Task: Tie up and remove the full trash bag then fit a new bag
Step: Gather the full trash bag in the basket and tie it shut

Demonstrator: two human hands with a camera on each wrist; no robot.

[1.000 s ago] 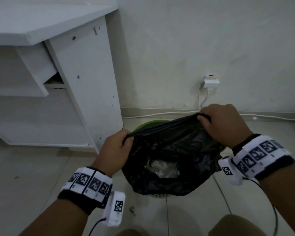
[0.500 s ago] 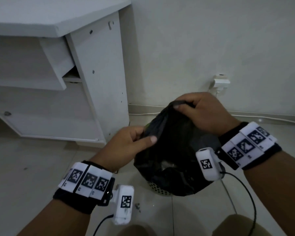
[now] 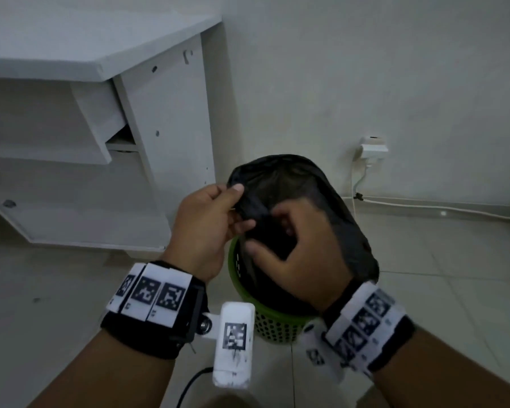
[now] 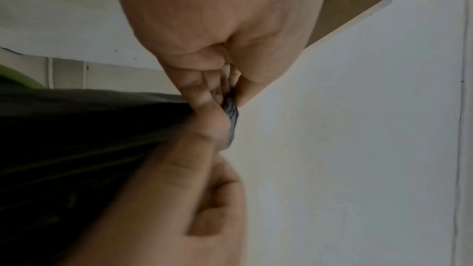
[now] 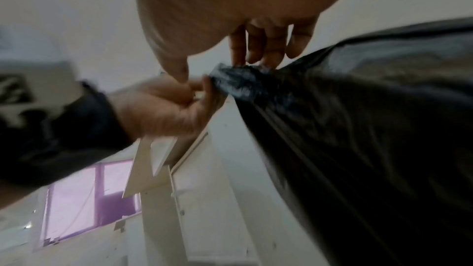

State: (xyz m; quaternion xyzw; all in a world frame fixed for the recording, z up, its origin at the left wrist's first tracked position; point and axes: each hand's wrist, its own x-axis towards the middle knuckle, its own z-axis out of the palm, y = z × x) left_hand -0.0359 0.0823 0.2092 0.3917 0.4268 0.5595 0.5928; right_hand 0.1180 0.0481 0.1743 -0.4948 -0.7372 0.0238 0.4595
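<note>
Left hand (image 3: 206, 228) pinches the gathered bag (image 3: 306, 189) mouth; right hand (image 3: 301, 260) fingers touch that bunch loosely, above the bin (image 3: 265, 322).

The left hand (image 5: 163, 106) pinches the bag's (image 5: 358, 128) bunched neck; the right hand's fingers (image 5: 271, 48) touch it from above.

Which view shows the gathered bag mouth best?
Right wrist: the bunched bag mouth shows unobstructed, pinched by the left hand. Left wrist shows only a sliver between curled fingers. Head shows the black trash bag overall, but the hands cover the mouth.
</note>
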